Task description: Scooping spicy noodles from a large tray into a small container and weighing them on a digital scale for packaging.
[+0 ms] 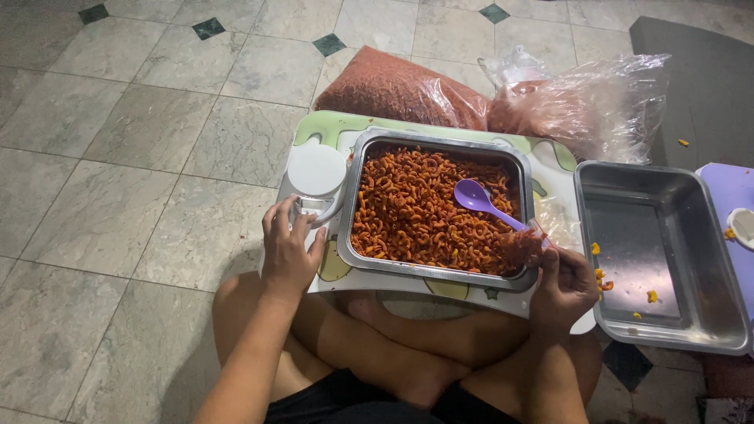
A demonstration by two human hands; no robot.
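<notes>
Right hand (pixel 561 290) pinches a small filled bag (pixel 522 247) at the tray (pixel 353 196) rim, left hand (pixel 289 250) lies loose-fingered on the scale (pixel 316 182): a slack grip likely spills snacks onto the lap desk (pixel 550 177).

Brightness: moderate indoor light, even across the tiled floor (pixel 133 157), dimmer toward the lower corners.
Source: overhead, somewhat behind the wearer, judging by shadows falling forward and beneath the legs.
Shadows: soft dark patch on the floor just left of the left hand (pixel 289 250); a darker one under the lap tray (pixel 314 129).
Glare: bright sheen on the empty steel pan (pixel 667 314) right of the right hand (pixel 561 286); highlights on the plastic bags (pixel 581 102) beyond it.
Blur: slight softness at the right hand's fingers.
Distortion: mild wide-angle bending of tile lines at the edges.
Focus: centre sharp, far right edge softer.
</notes>
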